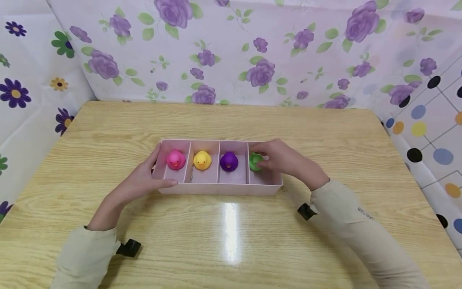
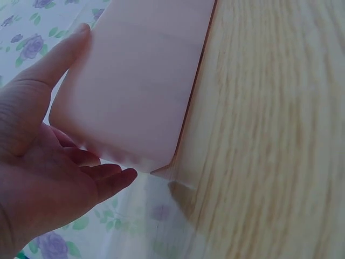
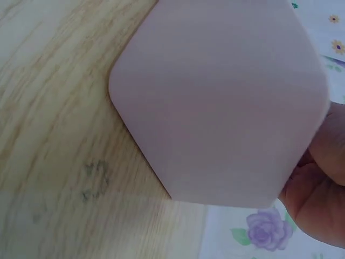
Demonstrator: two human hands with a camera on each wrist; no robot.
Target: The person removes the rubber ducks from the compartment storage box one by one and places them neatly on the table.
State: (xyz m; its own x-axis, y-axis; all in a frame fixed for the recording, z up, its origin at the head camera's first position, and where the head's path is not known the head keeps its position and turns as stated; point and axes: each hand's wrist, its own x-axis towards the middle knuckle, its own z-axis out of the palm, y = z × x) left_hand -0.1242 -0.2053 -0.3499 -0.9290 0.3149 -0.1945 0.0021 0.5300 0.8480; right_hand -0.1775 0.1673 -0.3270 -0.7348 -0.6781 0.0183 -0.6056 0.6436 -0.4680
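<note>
A pale pink divided box (image 1: 220, 189) lies on the table, with a rubber duck in each compartment. From the left sit a pink duck (image 1: 175, 159), a yellow duck (image 1: 202, 160) and a purple duck (image 1: 229, 161). My right hand (image 1: 285, 158) reaches over the right end and pinches a green duck (image 1: 255, 161), partly covered by the fingers, in the rightmost compartment. My left hand (image 1: 140, 178) holds the box's left end, thumb on the front rim and fingers around the end wall. In the right wrist view the box wall (image 3: 215, 108) hides the fingertips.
The wooden table (image 1: 180, 237) extends all around the box. Behind it hangs a cloth with purple flowers (image 1: 231, 52). Patterned cloths also close off the left side and the right side (image 1: 440, 132). Small black devices are strapped at both wrists.
</note>
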